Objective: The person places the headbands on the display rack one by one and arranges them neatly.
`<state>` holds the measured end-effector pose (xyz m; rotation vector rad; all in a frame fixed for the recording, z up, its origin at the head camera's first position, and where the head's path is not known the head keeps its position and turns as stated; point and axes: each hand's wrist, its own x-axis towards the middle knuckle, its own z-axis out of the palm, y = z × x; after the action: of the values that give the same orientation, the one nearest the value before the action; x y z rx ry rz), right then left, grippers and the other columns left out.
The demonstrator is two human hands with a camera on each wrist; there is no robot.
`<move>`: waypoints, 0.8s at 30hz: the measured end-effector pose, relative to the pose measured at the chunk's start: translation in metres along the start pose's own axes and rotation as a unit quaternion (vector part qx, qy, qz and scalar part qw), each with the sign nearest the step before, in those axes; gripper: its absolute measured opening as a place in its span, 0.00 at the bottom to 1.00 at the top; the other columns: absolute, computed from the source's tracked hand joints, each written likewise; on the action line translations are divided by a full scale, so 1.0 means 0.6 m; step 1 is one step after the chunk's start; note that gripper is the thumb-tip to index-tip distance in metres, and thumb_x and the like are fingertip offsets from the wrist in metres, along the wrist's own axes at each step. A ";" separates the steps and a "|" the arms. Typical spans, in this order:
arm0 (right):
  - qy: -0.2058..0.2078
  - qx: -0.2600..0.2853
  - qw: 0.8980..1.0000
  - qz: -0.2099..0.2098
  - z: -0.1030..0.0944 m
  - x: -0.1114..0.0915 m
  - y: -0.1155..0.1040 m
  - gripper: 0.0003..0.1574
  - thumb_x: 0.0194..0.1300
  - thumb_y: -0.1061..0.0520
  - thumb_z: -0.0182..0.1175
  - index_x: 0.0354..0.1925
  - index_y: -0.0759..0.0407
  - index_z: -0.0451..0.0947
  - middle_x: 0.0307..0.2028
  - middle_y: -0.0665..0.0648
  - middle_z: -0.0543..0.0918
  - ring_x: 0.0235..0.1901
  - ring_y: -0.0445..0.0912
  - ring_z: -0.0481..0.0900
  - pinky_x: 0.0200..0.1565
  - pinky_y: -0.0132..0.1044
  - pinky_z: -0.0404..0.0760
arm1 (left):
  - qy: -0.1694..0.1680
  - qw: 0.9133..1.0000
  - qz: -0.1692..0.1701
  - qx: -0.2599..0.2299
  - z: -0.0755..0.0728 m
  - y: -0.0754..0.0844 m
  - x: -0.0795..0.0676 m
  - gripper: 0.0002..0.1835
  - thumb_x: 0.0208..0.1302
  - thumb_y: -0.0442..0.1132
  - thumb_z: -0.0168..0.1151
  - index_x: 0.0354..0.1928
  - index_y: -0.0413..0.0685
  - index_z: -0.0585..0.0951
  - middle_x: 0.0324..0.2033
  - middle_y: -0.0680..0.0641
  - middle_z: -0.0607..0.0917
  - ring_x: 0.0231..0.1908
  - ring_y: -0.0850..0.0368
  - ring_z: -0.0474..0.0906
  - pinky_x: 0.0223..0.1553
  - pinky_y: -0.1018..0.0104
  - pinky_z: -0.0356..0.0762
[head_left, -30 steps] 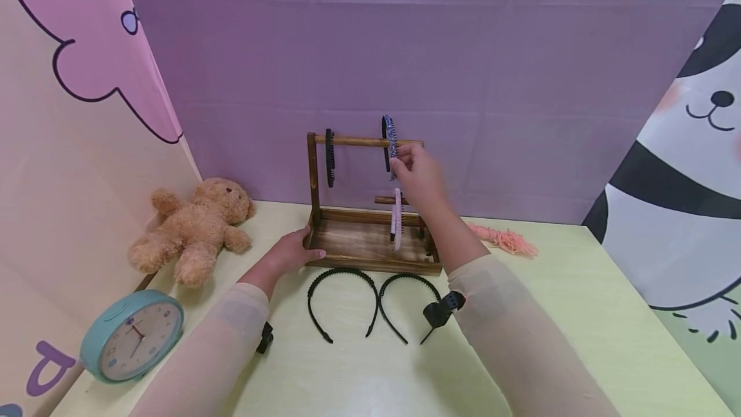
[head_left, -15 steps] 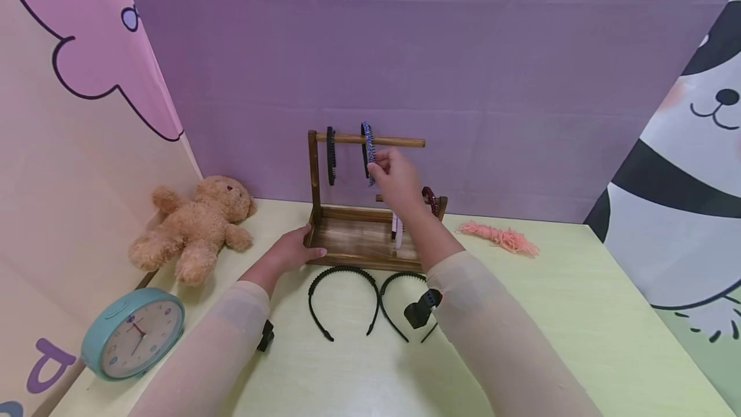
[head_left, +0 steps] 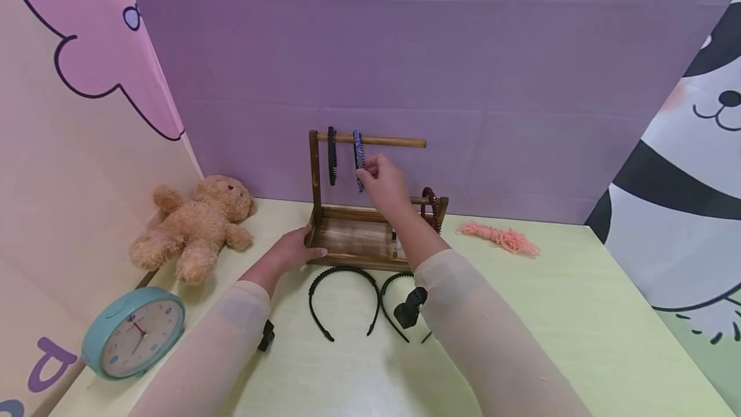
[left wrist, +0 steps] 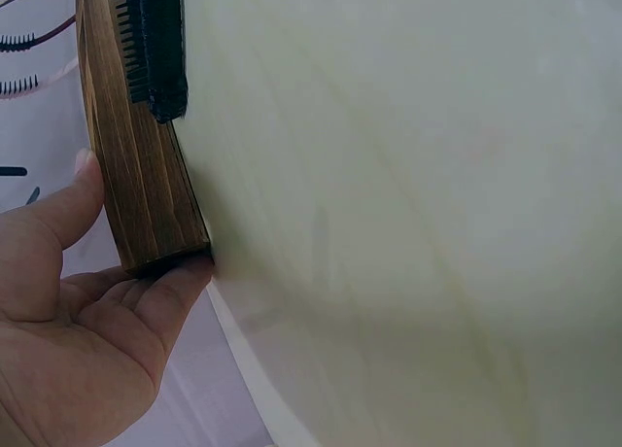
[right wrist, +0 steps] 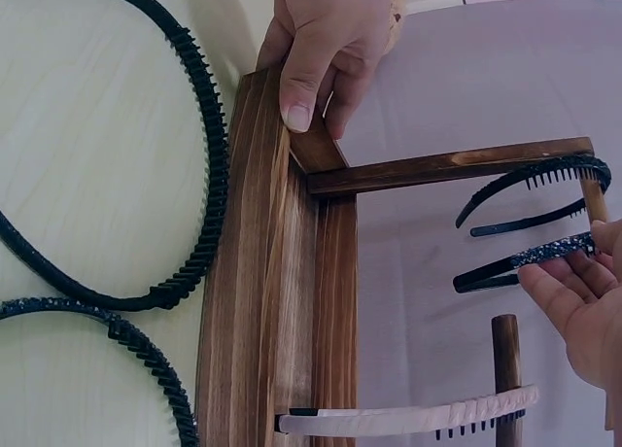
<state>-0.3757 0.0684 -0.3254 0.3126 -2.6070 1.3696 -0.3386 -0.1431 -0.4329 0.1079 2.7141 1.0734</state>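
In the head view my right hand (head_left: 383, 184) pinches a blue glittery headband (head_left: 358, 147) that hangs over the upper bar (head_left: 396, 141) of a wooden rack. To its left on that bar hangs a black toothed headband (head_left: 332, 156). My left hand (head_left: 292, 251) grips the rack's left end, thumb at the front; the left wrist view has its fingers round the wooden corner (left wrist: 160, 204). On the lower bar a dark red headband (head_left: 429, 198) hangs, and a pale pink headband (right wrist: 418, 421) shows in the right wrist view, mostly hidden by my forearm in the head view.
Two black headbands lie before the rack, one in full view (head_left: 345, 269), the other (head_left: 389, 304) partly under my right arm. A teddy bear (head_left: 197, 230) and teal clock (head_left: 141, 333) stand left. Pink yarn (head_left: 500, 239) lies right. A purple backdrop (head_left: 463, 69) rises behind.
My right hand has slid the blue headband leftward along the upper bar, from near its free end to beside the black one. My left hand stays on the rack's end.
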 end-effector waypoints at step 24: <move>-0.027 0.035 0.999 0.012 -0.005 -0.003 0.002 0.25 0.72 0.44 0.57 0.62 0.53 0.71 0.52 0.53 0.81 0.48 0.48 0.82 0.50 0.45 0.82 | 0.002 1.000 0.003 0.006 0.002 -0.004 0.004 0.45 0.69 0.50 0.61 0.78 0.43 0.49 0.75 0.37 0.55 0.74 0.39 0.50 0.73 0.45 0.52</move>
<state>-0.3740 0.0717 -0.3248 0.3334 -2.6183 1.4840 -0.3408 -0.1437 -0.4357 0.1153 2.7249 1.0605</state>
